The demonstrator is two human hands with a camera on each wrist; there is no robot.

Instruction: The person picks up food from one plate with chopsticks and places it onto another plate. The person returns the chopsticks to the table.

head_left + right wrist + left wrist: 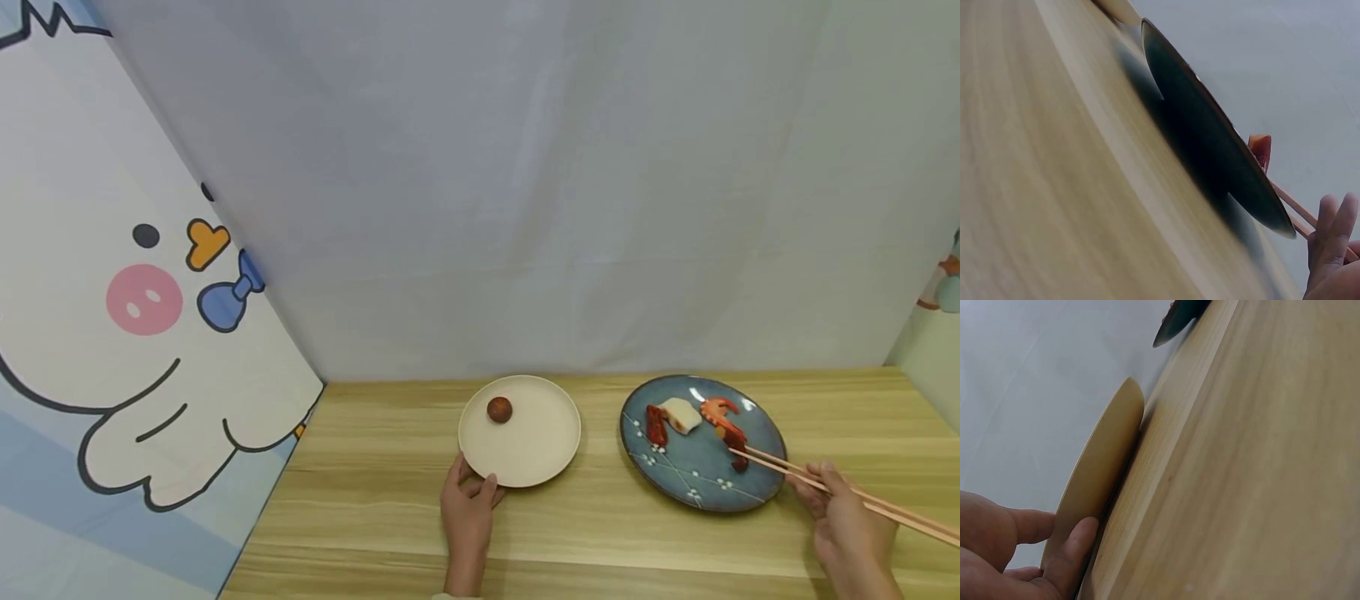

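Note:
In the head view a small cream plate [536,454] carries one brown ball [499,409] that looks like a meatball. My left hand [468,500] grips its near-left rim, thumb and index finger against the edge. To the right stands a blue plate [675,475] with white blossom twigs. My right hand [843,517] holds a pair of wooden chopsticks [885,507] over its right edge. Their tips meet a dark reddish-brown food piece [738,457]; I cannot tell if they pinch it. Behind that piece lies an orange-red shrimp-like piece [718,408].
Also on the blue plate lie a white slab [681,414] and a dark red piece [656,426]. Both plates stand on a wood-grain table [360,500]. A pale cloth [525,208] rises behind the table, and a cartoon-printed cloth [67,208] hangs at the left.

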